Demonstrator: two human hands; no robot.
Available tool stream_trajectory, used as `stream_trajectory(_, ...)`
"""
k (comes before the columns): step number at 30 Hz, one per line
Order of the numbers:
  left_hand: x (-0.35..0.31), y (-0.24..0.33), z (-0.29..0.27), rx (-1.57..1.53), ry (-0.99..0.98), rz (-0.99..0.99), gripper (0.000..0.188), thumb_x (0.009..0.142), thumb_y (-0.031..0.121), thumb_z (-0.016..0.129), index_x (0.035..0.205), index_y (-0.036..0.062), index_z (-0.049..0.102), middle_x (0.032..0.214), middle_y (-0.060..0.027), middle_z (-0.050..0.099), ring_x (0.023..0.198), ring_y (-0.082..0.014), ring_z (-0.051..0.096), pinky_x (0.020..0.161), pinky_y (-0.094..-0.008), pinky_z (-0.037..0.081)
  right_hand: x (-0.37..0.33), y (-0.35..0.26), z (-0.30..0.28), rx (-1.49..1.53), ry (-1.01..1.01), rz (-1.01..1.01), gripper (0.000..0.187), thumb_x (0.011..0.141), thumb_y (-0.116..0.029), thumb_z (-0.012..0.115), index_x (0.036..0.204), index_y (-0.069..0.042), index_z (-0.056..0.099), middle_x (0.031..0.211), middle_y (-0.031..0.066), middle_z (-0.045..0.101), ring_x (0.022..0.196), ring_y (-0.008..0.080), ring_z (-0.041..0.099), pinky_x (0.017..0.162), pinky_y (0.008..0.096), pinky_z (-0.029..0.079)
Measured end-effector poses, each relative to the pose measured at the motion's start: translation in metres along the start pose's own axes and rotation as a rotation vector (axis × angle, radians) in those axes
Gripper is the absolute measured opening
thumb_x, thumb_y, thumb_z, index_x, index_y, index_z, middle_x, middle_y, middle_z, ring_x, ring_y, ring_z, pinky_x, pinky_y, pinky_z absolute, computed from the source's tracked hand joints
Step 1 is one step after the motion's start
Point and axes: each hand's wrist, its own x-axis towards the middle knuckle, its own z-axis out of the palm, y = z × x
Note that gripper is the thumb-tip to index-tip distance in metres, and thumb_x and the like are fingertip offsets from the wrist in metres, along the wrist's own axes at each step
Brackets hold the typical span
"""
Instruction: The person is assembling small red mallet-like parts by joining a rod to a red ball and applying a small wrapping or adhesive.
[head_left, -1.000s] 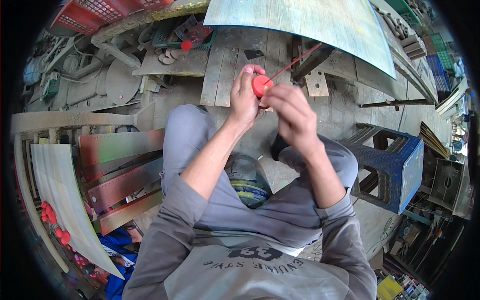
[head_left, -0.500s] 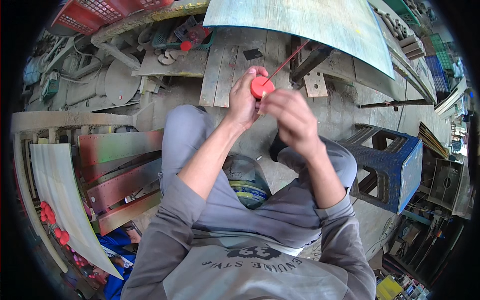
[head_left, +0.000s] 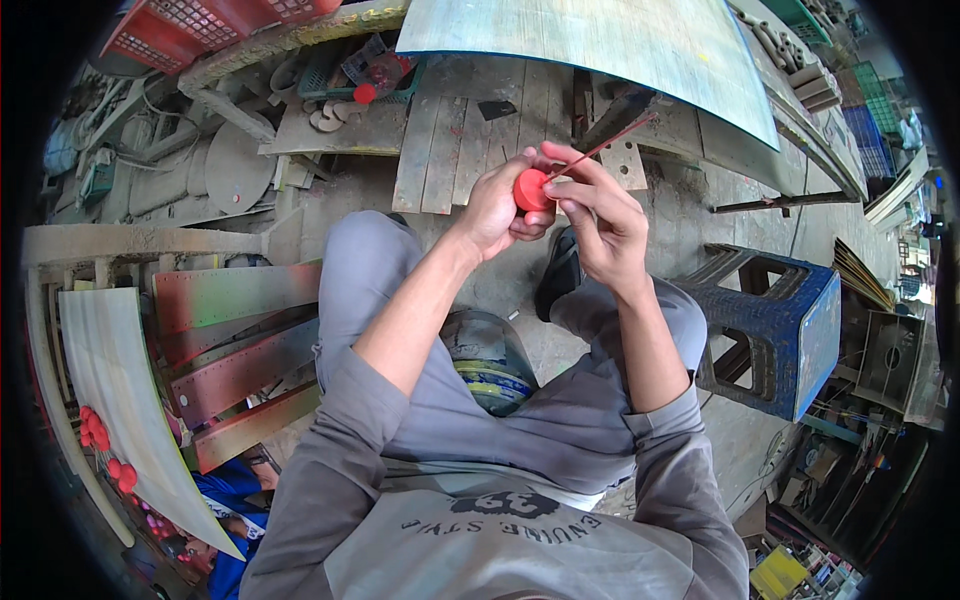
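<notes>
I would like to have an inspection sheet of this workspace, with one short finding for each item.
Surface: wooden planks at upper middle; pale board at the top.
Job's things: red disc; thin red stick slanting from it to the upper right.
Clutter: green basket with red-capped bottle; flat round pieces nearby.
Hands: left hand holds the disc; right hand has fingers at it, grip unclear.
Cables: none clearly identifiable.
Surroundings: blue stool at right; pale panel with red pieces at left.
</notes>
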Motion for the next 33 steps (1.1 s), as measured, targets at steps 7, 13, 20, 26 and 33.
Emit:
stream_trajectory(7,0.001,0.003,0.006,0.031,-0.093,-0.183,0.051,0.096,0.057,0.030,0.082,0.0121,0.051,0.049,0.0016,0.038,0.038,-0.0063,0.028,0.036,-0.0203,0.021,-0.001,-0.003,-0.005,0.177,0.004,0.124,0.014,0.083,0.006,0.059,0.094,0.004,0.068,0.103,0.0157,0.067,0.096,0.0241,0.063,0.086,0.0324,0.048)
stream_trajectory(13,0.004,0.001,-0.001,0.067,-0.198,-0.140,0.057,0.094,0.062,0.027,0.091,0.0117,0.053,0.054,-0.0011,0.044,0.041,-0.0070,0.033,0.038,-0.0205,0.024,0.000,-0.004,-0.006,0.175,0.018,0.095,0.015,0.083,0.006,0.058,0.095,0.004,0.068,0.096,0.0143,0.067,0.092,0.0229,0.063,0.084,0.0316,0.048)
stream_trajectory(20,0.017,-0.035,0.012,0.419,0.256,0.563,0.049,0.100,0.049,0.023,0.103,0.0053,0.046,0.074,-0.0063,0.053,0.057,-0.0110,0.049,0.046,-0.0224,0.041,0.002,0.010,0.004,0.041,0.264,0.225,0.015,0.087,0.005,0.055,0.097,0.004,0.066,0.092,0.0130,0.066,0.085,0.0181,0.063,0.075,0.0267,0.049)
stream_trajectory(26,0.021,-0.055,0.009,0.348,0.450,0.609,0.045,0.102,0.041,0.025,0.092,0.0048,0.050,0.066,-0.0015,0.049,0.047,-0.0075,0.042,0.042,-0.0227,0.034,-0.001,0.002,0.021,-0.104,0.223,0.262,0.016,0.090,0.004,0.053,0.100,0.005,0.065,0.099,0.0103,0.065,0.086,0.0136,0.061,0.080,0.0249,0.048)
stream_trajectory(33,0.012,-0.028,0.014,0.144,0.417,0.523,0.043,0.100,0.042,0.024,0.090,0.0068,0.046,0.063,-0.0044,0.045,0.046,-0.0082,0.033,0.041,-0.0225,0.028,0.000,0.003,-0.002,-0.153,0.321,0.160,0.016,0.085,0.008,0.057,0.096,0.003,0.066,0.097,0.0114,0.060,0.088,0.0174,0.060,0.076,0.0256,0.048)
